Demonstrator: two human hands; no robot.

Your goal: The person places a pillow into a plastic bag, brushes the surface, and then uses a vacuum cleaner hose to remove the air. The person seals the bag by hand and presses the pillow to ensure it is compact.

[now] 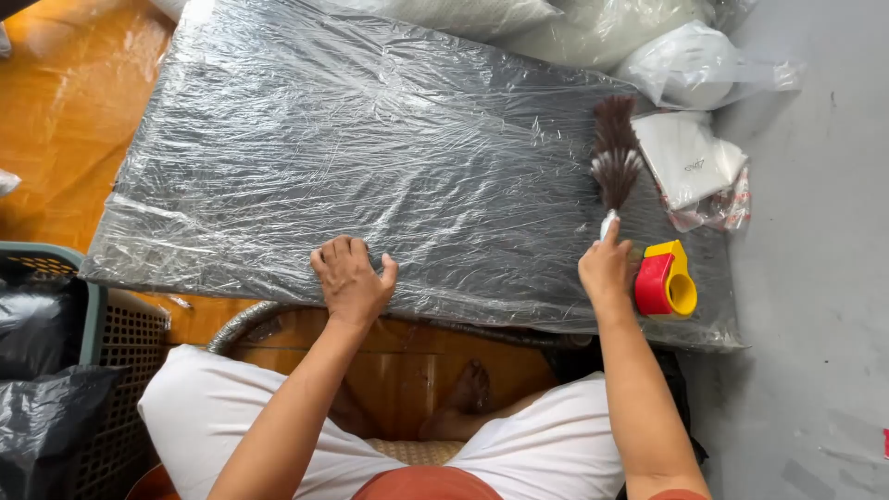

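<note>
Our knees in white cloth frame the low view, both hands out on a wrapped board.

From the head camera, we press our left hand (351,281) down on the near edge of the plastic-wrapped grey board (370,157), fingers curled and grasping nothing, seemingly to steady the board. Our right hand (607,270) is clenched round the handle of a brown-bristled brush (615,153), whose bristles lie on the film near the board's right end. Just beside that hand sits a red and yellow tape dispenser (665,281); a green basket (88,324) stands at left.
</note>
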